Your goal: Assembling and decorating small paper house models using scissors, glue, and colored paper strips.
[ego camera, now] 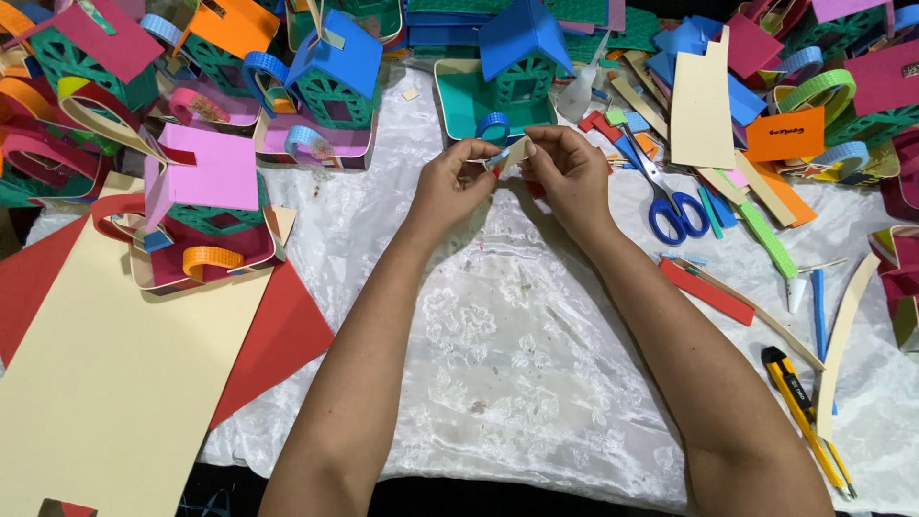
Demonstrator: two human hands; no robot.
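Left hand (458,177) and right hand (567,172) pinch a small cream foam strip (509,156) between their fingers (raised above the tabletop (498,354) for close handling), near blue-handled scissors (670,206).

White lace tablecloth (498,364): blue scissors (670,206), yellow utility knife (799,402), cream sheet (115,383), foam houses (335,81).

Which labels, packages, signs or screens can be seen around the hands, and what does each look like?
Orange paper label: far right among the coloured scraps, a small rectangle with dark handwriting.
Printed mark on the yellow utility knife: lower right on the white cloth, a small dark patch on its yellow and black body.
No packages, signs or screens show.
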